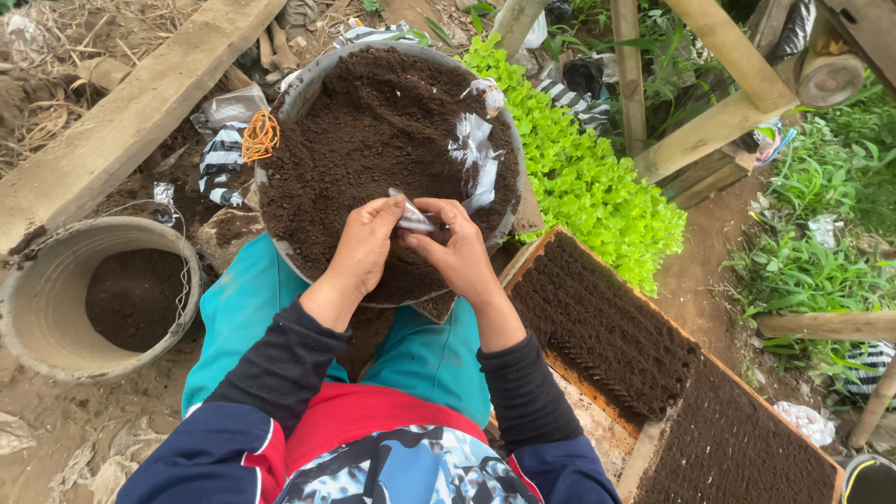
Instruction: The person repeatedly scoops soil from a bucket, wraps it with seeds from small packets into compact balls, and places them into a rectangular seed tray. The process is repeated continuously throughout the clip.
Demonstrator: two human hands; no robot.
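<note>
Both my hands meet over the near side of a large round basin heaped with dark soil. My left hand and my right hand pinch a small clear plastic bag between their fingertips. More crumpled clear plastic lies on the soil at the basin's right side. A bundle of orange rubber bands hangs at the basin's left rim. My knees in teal trousers sit under the basin.
A smaller grey bucket with some soil stands at the left. A wooden tray packed with rows of filled soil bags runs along the right. Bright green seedlings grow behind it. Wooden beams cross the back.
</note>
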